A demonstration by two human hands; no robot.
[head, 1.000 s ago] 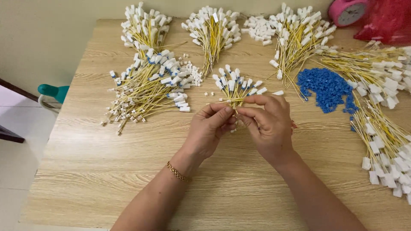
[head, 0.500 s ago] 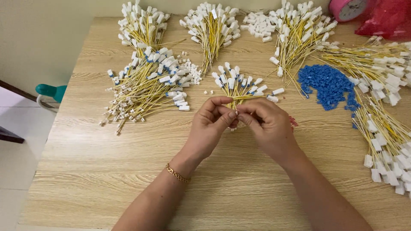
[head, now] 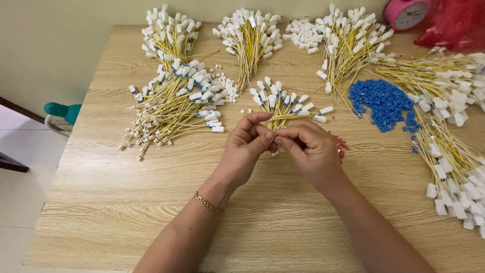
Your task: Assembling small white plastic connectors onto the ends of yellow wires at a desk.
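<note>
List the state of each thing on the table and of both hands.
left hand: pinching the fanned wire bundle
right hand: pinching the same bundle
fanned wire bundle: held at the stem, connectors spread
blue clips: loose heap on the table
bundle with blue-tipped connectors: lying flat, untouched
loose white connectors: small heap
wooden table: bearing everything

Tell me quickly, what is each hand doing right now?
Left hand: closed, pinching the small wire bundle at its lower end.
Right hand: closed, fingertips on the same bundle.
</note>
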